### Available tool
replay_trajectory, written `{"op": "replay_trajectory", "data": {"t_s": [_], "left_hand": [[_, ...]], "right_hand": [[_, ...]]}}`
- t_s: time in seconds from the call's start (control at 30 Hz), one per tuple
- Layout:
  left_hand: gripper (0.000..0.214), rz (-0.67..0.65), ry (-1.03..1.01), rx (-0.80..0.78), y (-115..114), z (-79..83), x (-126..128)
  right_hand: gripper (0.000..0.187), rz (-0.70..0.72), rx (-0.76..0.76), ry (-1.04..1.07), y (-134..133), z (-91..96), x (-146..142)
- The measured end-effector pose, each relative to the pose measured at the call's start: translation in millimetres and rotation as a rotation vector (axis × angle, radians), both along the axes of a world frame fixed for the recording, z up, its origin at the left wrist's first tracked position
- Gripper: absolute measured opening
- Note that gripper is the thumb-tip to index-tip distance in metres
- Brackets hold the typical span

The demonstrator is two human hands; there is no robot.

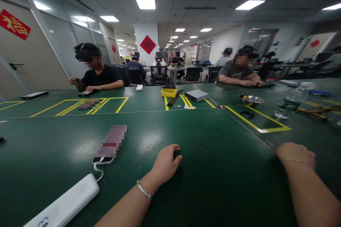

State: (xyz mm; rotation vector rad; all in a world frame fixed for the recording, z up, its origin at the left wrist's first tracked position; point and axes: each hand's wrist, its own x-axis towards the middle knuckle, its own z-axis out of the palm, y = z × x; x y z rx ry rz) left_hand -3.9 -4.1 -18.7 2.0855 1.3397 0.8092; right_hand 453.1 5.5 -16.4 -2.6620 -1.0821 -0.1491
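My left hand (166,161) rests on the green table (213,170) near the middle, with a silver bracelet on its wrist. Its thumb and forefinger are apart and nothing is between them. At the right, my right hand (298,154) lies on the table with a thin bracelet. Its fingers are turned away and mostly hidden, so whether it holds anything does not show. Left of my left hand lies a phone (112,142), its screen blurred out. A white cable (99,173) runs from it to a long white power bank (66,198) at the lower left.
A yellow tray (168,93) with dark items and a grey box (196,95) stand beyond my hands. Farther right are a metal bowl (255,100), a clear water bottle (291,101) and brown cables (314,113). Two people sit across the table. Yellow tape marks its surface.
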Motion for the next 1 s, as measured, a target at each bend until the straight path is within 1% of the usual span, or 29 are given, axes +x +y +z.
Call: {"op": "replay_trajectory", "data": {"t_s": [0.07,0.1,0.2,0.3,0.33,0.37,0.43,0.47,0.53,0.6,0.63,0.7,0.73,0.77,0.8,0.83,0.9,0.93,0.97,1.0], "left_hand": [[0.031,-0.005,0.007,0.008,0,0.4,0],[0.031,-0.007,0.009,0.015,0,0.7,1],[0.029,-0.008,0.004,0.031,0,1.3,2],[0.028,0.002,-0.004,0.027,0,1.3,3],[0.029,0.008,-0.008,0.02,0,1.1,3],[0.031,0.014,-0.015,0.012,0,0.7,3],[0.035,0.025,-0.039,0.007,0,0.2,3],[0.035,0.029,-0.052,0.015,0,0.2,3],[0.031,0.034,-0.066,0.051,0,1.0,3],[0.021,0.033,-0.07,0.078,0,3.0,4],[0.018,0.035,-0.074,0.082,-1,4.3,4],[0.015,0.051,-0.092,0.071,-1,6.8,5],[0.015,0.064,-0.103,0.059,-1,7.8,5],[0.016,0.078,-0.111,0.045,-1,8.5,4],[0.017,0.094,-0.117,0.032,-1,8.8,4],[0.019,0.111,-0.123,0.019,-1,8.8,3],[0.021,0.148,-0.134,-0.009,0,7.7,2],[0.022,0.164,-0.141,-0.027,1,6.9,1],[0.023,0.178,-0.15,-0.047,2,6.1,1],[0.024,0.186,-0.159,-0.066,2,5.6,0]], "right_hand": [[0.046,-0.08,-0.079,0.058,-3,11.0,-13],[0.045,-0.064,-0.08,0.08,-3,17.4,-22],[0.039,0.183,0.027,0.151,6,33.0,-64],[0.033,0.447,0.102,0.263,21,33.9,-128],[0.032,0.534,0.136,0.361,24,31.1,-154],[0.032,0.636,0.175,0.507,25,27.5,-181],[0.033,0.828,0.251,0.91,20,19.6,-235],[0.034,0.891,0.261,1.104,14,16.1,-258],[0.034,0.932,0.224,1.374,1,10.8,-295],[0.033,0.92,0.174,1.499,-8,8.6,-314],[0.033,0.919,0.146,1.521,-9,8.8,-316],[0.032,0.925,0.105,1.484,-5,12.0,-307],[0.033,0.931,0.098,1.411,1,14.8,-296],[0.033,0.926,0.111,1.285,7,17.9,-282],[0.033,0.904,0.145,1.098,14,21.1,-265],[0.032,0.864,0.191,0.861,21,23.8,-244],[0.031,0.733,0.27,0.339,30,26.7,-196],[0.032,0.649,0.279,0.126,31,26.2,-170],[0.034,0.551,0.266,-0.024,30,24.5,-145],[0.038,0.446,0.234,-0.105,28,21.5,-121]]}}
